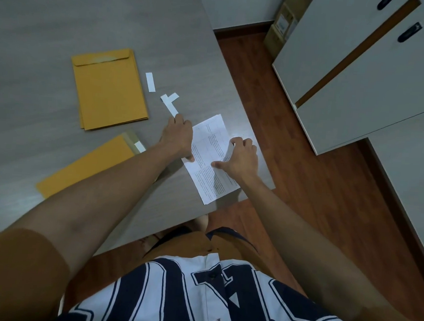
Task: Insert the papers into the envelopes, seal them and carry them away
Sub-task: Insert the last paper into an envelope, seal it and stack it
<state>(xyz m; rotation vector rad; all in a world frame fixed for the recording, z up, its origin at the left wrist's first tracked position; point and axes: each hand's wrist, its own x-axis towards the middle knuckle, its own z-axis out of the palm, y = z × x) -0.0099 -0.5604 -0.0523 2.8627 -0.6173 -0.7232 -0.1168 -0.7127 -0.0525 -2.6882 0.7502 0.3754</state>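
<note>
Judging from the lay of things, the job stood partway. A stack of manila envelopes (110, 90) lay flat on the grey worktop (65, 19) with the top flap folded down. Three loose white strips, one (150, 82) apart and two crossed (169, 103), lay just beside it and looked like peeled seal liners, so some envelopes were probably already filled and closed. A single manila envelope (87, 166) lay nearer the person, partly under the left forearm, its flap open and a white strip on the flap, so it was likely the next to fill. The printed papers (205, 182) sat near the worktop's near right corner. The left hand (178, 136) pressed down on their left edge, fingers fairly straight and holding nothing. The right hand (243, 158) had its grip curled round the raised right edge of the top sheet, thumb flat on the page. Inserting, sealing and carrying away remained to be done for these sheets. The papers' near corner reached the worktop's near edge, with the wooden floor (292, 178) below, so a careless pull could have slid them off. Open worktop lay to the left and beyond the stack, while a grey cabinet (374, 79) stood across the floor to the right.
</note>
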